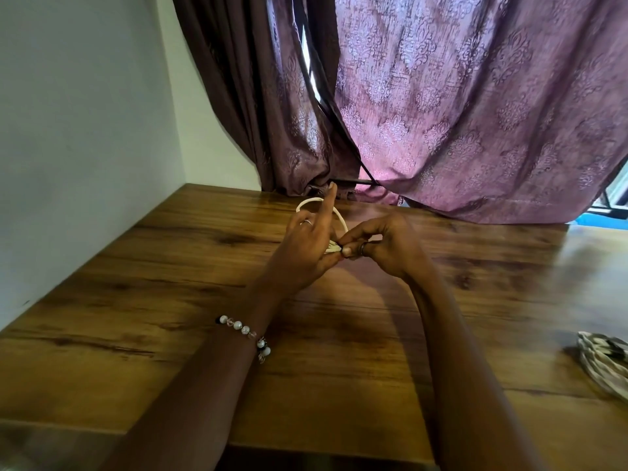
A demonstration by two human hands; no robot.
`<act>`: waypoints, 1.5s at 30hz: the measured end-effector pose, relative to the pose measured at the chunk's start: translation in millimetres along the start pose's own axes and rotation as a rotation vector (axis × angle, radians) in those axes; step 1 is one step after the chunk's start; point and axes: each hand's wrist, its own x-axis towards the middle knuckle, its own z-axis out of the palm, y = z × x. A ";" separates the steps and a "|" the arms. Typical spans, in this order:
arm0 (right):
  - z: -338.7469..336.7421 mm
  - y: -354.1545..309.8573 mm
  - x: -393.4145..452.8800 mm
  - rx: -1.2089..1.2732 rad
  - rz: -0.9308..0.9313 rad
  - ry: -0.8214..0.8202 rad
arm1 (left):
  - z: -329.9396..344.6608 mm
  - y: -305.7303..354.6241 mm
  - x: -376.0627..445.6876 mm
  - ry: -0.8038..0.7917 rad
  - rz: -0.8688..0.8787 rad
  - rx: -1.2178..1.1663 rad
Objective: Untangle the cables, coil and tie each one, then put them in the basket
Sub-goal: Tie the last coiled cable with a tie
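- Now a white cable (334, 215) is looping up over the desk (170, 266), its gathered strands pinched between both hands.
- Left hand (306, 253) is gripping the coil from the side, one finger sticking straight up.
- Right hand (384, 246) is pinching the bundle at its fingertips (346, 250).
- Basket (605, 368) is sitting at the desk's right edge, well apart.
- Curtain (475, 113) is hanging behind.

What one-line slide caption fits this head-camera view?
Both hands, left hand and right hand, pinch a coiled white cable above the wooden table.
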 end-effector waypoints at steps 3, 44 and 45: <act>3.0 -1.9 0.3 0.001 0.012 0.005 | -0.1 1.1 -0.8 0.003 0.007 0.012; 37.2 -17.6 5.3 0.640 0.397 0.189 | -22.4 12.5 -1.2 -0.126 -0.299 -0.757; 38.2 -18.7 5.3 0.632 0.397 0.201 | -22.9 13.0 -0.9 -0.127 -0.296 -0.762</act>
